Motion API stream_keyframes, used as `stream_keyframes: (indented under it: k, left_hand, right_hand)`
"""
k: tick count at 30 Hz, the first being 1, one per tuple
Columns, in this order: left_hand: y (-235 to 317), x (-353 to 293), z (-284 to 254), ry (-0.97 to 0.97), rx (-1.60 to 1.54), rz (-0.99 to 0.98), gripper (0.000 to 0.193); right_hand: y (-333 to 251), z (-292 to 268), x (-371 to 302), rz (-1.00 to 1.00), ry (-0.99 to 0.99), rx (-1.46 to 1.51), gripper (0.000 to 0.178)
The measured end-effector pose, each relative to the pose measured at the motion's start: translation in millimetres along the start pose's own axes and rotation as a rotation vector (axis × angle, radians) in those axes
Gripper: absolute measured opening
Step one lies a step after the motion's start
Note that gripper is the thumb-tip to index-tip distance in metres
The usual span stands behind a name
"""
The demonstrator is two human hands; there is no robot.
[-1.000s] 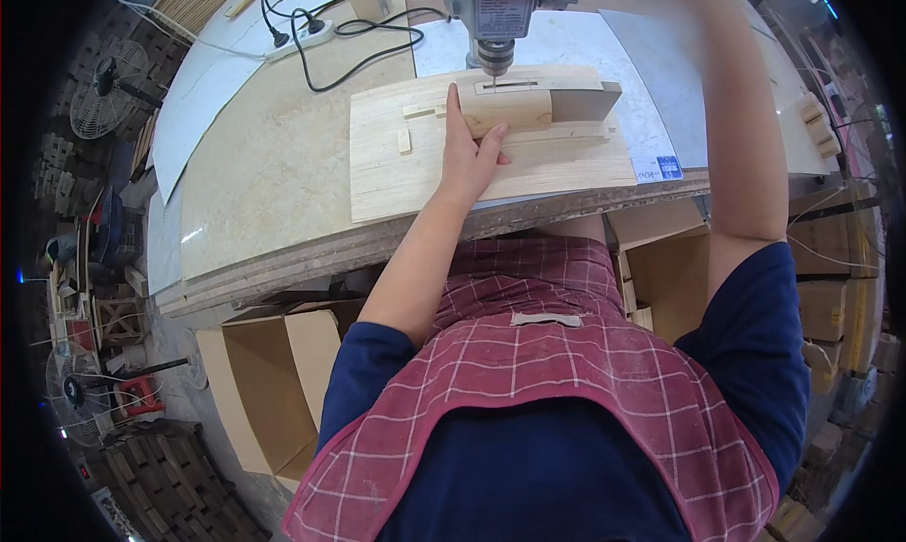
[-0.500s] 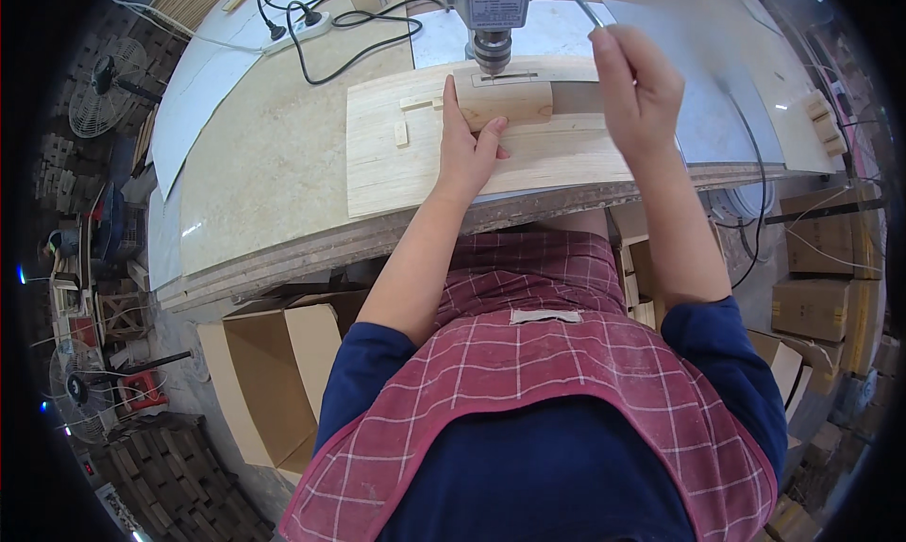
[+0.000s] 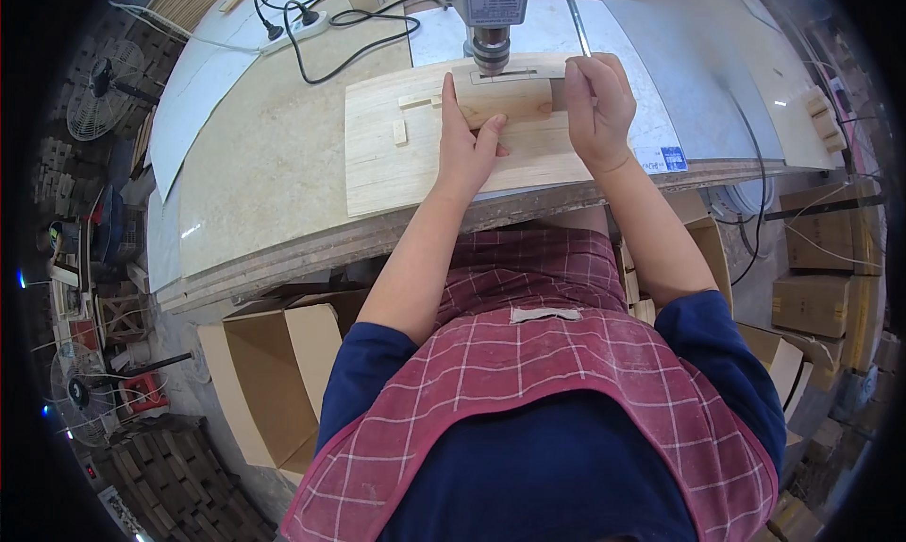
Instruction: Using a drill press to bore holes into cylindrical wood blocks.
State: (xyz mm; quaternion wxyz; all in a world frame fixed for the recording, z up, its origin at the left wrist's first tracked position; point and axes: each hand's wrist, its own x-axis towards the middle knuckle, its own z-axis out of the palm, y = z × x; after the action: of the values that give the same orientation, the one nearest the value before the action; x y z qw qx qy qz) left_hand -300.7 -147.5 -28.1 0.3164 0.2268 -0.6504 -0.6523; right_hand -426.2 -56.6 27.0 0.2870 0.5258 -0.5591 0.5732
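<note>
A bench drill press (image 3: 493, 4) stands at the far middle of the table, its metal chuck (image 3: 491, 50) low over a pale wooden block (image 3: 514, 100). The block has a marked rectangle with a dark slot along its top. My left hand (image 3: 467, 146) grips the block's left end, thumb at the near face and a finger along the side. Beneath lies a wide light wooden board (image 3: 387, 169), with small wood strips (image 3: 400, 133) fixed left of the block. My right hand (image 3: 601, 108) is closed around the lower end of the drill press's feed lever (image 3: 578, 23). The bit's tip is hard to make out.
A power strip (image 3: 294, 31) with black plugs and a looping cable (image 3: 354, 59) lies at the back left. Small wood pieces (image 3: 824, 122) sit at the table's right. Below the table's edge stand an open cardboard box (image 3: 269, 372) and stacked cartons (image 3: 810, 306).
My right hand has pulled the feed lever down and to the left, and the chuck sits slightly lower. My left hand and the block look nearly unmoved.
</note>
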Motion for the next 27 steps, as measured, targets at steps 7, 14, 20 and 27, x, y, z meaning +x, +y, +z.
stream_keyframes:
  k: [7, 14, 20, 27]
  left_hand:
    - [1, -5, -8, 0.031, 0.015, 0.003, 0.079]
    - [3, 0, -1, -0.007, 0.000, -0.004, 0.081]
    - [4, -1, -10, 0.032, 0.159, 0.018, 0.084]
    - [14, 1, -21, 0.090, 0.537, -0.042, 0.086]
  right_hand:
    - [-18, -30, 95, -0.073, -0.248, -0.297, 0.012]
    - [13, 4, 200, 0.059, -0.387, -0.359, 0.028]
    - [12, -5, 168, 0.472, -0.367, 0.438, 0.034]
    - [72, -50, 15, 0.688, -0.922, -0.013, 0.038]
